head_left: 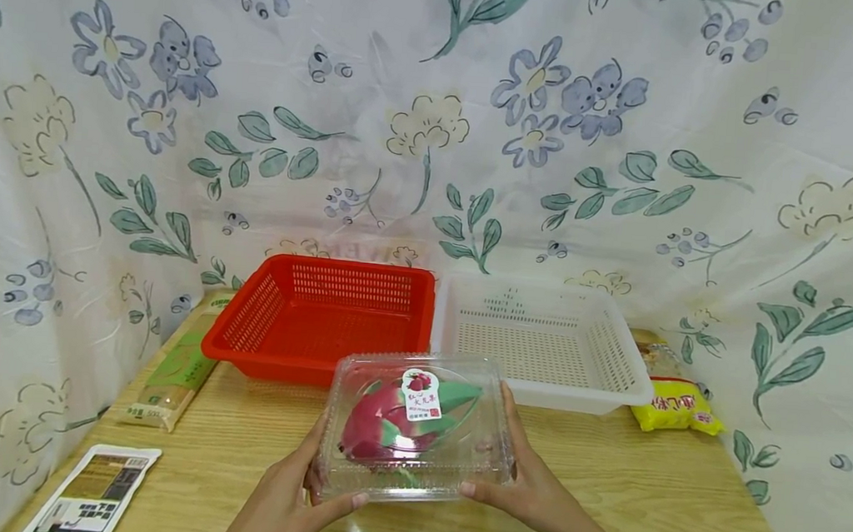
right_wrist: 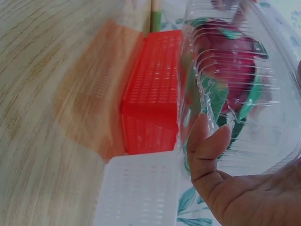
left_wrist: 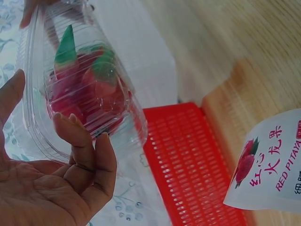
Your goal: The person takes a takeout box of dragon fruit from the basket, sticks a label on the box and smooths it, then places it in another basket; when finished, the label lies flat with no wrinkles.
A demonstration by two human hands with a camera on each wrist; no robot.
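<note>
A clear plastic clamshell box (head_left: pixel 460 461) with a dragon fruit (head_left: pixel 384 421) inside is held up above the front middle of the table. A white label (head_left: pixel 422 395) sits on its lid. My left hand (head_left: pixel 296 490) grips the left side, thumb at the front edge; in the left wrist view its bent fingers (left_wrist: pixel 83 146) touch the box's underside. My right hand (head_left: pixel 530 483) grips the right side, thumb on the front rim. The right wrist view shows curled fingers (right_wrist: pixel 209 146) against the ribbed plastic. A white piece printed RED PITAYA (left_wrist: pixel 268 165) appears close to the left wrist camera.
Behind the box stand a red basket (head_left: pixel 313 366) and, touching its right side, a white basket (head_left: pixel 574 397). A green-labelled packet (head_left: pixel 173 371) and a white-edged pouch (head_left: pixel 93 490) lie at left. A yellow packet (head_left: pixel 674 407) lies at right, before the floral curtain (head_left: pixel 434 175).
</note>
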